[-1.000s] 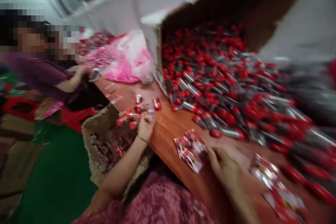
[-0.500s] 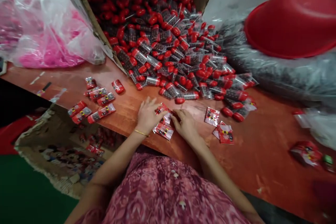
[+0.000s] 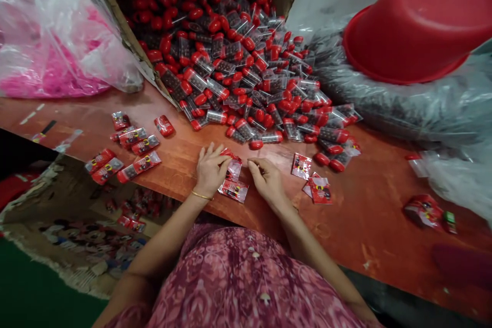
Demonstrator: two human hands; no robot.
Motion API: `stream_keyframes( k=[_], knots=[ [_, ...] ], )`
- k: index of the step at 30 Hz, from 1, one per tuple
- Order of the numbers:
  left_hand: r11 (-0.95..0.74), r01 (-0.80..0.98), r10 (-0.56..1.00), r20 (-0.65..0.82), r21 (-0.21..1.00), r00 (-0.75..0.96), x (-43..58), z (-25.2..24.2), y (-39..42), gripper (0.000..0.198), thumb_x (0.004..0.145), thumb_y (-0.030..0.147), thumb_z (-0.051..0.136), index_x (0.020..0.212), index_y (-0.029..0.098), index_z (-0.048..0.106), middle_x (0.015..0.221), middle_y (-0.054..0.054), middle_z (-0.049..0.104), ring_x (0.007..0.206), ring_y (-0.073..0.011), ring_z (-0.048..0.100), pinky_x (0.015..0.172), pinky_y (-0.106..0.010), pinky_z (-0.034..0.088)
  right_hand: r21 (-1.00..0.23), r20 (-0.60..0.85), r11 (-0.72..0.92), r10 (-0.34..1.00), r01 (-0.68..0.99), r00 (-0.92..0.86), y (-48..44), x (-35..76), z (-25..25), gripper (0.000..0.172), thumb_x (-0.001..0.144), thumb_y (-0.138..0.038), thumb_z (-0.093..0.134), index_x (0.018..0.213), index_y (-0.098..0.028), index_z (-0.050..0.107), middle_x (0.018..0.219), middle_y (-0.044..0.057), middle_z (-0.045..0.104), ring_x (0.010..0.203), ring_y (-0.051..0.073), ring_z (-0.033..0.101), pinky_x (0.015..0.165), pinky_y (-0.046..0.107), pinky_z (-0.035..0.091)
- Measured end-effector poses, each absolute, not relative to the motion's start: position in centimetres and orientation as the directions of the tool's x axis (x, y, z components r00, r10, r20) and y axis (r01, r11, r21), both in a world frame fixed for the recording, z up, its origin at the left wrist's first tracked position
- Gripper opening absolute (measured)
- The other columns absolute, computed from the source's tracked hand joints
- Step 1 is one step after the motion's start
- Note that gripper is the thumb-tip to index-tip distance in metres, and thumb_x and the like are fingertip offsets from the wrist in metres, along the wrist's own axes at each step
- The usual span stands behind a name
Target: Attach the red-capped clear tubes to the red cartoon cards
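My left hand point(image 3: 210, 170) and my right hand point(image 3: 267, 181) rest close together on a reddish wooden table point(image 3: 365, 225). Between them lies a small stack of red-and-white printed packets point(image 3: 232, 184), with my left thumb against its upper edge. My right thumb and forefinger are pinched together beside it, and I cannot tell whether they hold a packet's edge. Beyond my hands, a heap of clear tubes with red caps point(image 3: 238, 82) spills from a tipped cardboard box point(image 3: 123, 23). Several wrapped tubes point(image 3: 126, 146) lie to the left.
Printed packets point(image 3: 313, 182) lie to the right of my hands. At the upper right are a red plastic basin point(image 3: 415, 25) and a bulging clear bag point(image 3: 403, 97). A pink-filled plastic bag point(image 3: 49, 51) sits at the upper left. A lined cardboard box point(image 3: 84, 225) stands below the table edge.
The head has swung from a tilted view to looking down. My hands have come together over the packets from their wider spacing, and the whole scene has shifted slightly left since half a second ago.
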State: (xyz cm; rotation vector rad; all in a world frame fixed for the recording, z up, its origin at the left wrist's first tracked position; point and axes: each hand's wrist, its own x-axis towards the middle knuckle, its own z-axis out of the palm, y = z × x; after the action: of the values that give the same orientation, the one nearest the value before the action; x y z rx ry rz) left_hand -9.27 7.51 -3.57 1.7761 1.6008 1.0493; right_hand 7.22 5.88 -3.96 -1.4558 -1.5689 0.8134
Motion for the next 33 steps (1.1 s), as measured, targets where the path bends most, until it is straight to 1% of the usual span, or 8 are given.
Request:
stream_keyframes(
  k=[7,10,13,20,25,27,30,33],
  knots=[
    [-0.159,0.437,0.956,0.248,0.885,-0.155,-8.8,-0.4,6.2,0.016,0.074,0.031,0.065,0.087,0.027,0.072,0.12,-0.006,0.064,0.125,-0.0263,0.046,0.11,-0.044,0.019,-0.994,-0.031,-0.027,0.999,0.108,-0.027,7.2,4.7,-2.3,0.034,0.078,-0.047,0.054,0.059,-0.019,0.054,0.051,-0.004,0.049,0.047,0.01,0.041,0.047,0.022,0.033],
    [0.057,0.29,0.969,0.018,0.955,-0.248,-9.1,-0.3,5.5,0.023,0.072,0.041,0.066,0.084,0.022,0.073,0.096,-0.008,0.072,0.102,-0.0262,0.061,0.097,-0.038,0.038,-0.983,0.07,0.057,0.995,0.176,0.064,7.3,4.5,-2.2,0.04,0.082,-0.044,0.05,0.052,-0.02,0.043,0.047,-0.006,0.038,0.046,0.009,0.035,0.046,0.022,0.028],
    [0.331,0.087,0.943,-0.327,0.94,-0.062,-9.1,-0.7,5.0,0.039,0.074,0.052,0.06,0.064,0.017,0.071,0.063,-0.008,0.069,0.067,-0.0217,0.065,0.068,-0.03,0.048,-0.947,0.176,0.14,0.979,0.289,0.105,7.3,4.5,-2.5,0.039,0.086,-0.04,0.046,0.052,-0.02,0.042,0.049,-0.005,0.039,0.048,0.009,0.035,0.049,0.023,0.028],
    [0.242,-0.187,0.937,-0.279,0.952,-0.211,-7.9,-1.3,6.6,0.03,0.062,0.041,0.073,0.065,0.012,0.069,0.057,0.0,0.065,0.052,-0.01,0.053,0.052,-0.021,0.041,-0.888,0.248,0.245,0.968,0.39,-0.042,7.6,3.9,-2.6,0.035,0.087,-0.037,0.044,0.057,-0.02,0.048,0.051,-0.003,0.046,0.048,0.01,0.041,0.049,0.023,0.031],
    [0.234,-0.33,0.909,-0.326,0.915,-0.259,-7.9,-1.3,7.9,0.033,0.056,0.043,0.076,0.064,0.011,0.067,0.057,0.001,0.064,0.051,-0.0086,0.053,0.054,-0.021,0.042,-0.681,0.31,0.269,0.949,0.681,-0.066,10.3,4.4,-2.2,0.043,0.093,-0.04,0.033,0.059,-0.019,0.051,0.055,0.001,0.052,0.053,0.013,0.045,0.053,0.025,0.032],
    [0.272,-0.408,0.88,-0.397,0.871,-0.261,-8.1,-1.0,8.4,0.037,0.05,0.044,0.079,0.063,0.011,0.066,0.054,0.001,0.064,0.049,-0.0089,0.054,0.053,-0.021,0.043,-0.505,0.338,0.242,0.939,0.828,-0.068,12.0,4.9,-2.1,0.036,0.091,-0.04,0.038,0.08,-0.015,0.061,0.078,0.01,0.064,0.07,0.019,0.053,0.063,0.029,0.037],
    [0.334,-0.521,0.851,-0.489,0.786,-0.191,-8.4,-0.3,9.0,0.041,0.042,0.043,0.083,0.061,0.012,0.062,0.051,0.001,0.062,0.047,-0.0101,0.057,0.05,-0.021,0.043,-0.283,0.29,0.212,0.949,0.935,-0.128,14.1,5.7,-2.3,0.041,0.084,-0.038,0.053,0.114,-0.01,0.057,0.111,0.018,0.062,0.091,0.028,0.053,0.074,0.036,0.038],
    [0.385,-0.568,0.84,-0.531,0.727,-0.111,-8.6,0.1,9.2,0.04,0.045,0.04,0.083,0.064,0.014,0.06,0.053,0.001,0.063,0.051,-0.0115,0.061,0.051,-0.02,0.044,-0.254,0.223,0.254,0.954,0.933,-0.199,14.1,6.8,-2.3,0.035,0.085,-0.028,0.051,0.117,-0.013,0.057,0.11,0.016,0.065,0.09,0.028,0.055,0.077,0.038,0.038]
  ],
)
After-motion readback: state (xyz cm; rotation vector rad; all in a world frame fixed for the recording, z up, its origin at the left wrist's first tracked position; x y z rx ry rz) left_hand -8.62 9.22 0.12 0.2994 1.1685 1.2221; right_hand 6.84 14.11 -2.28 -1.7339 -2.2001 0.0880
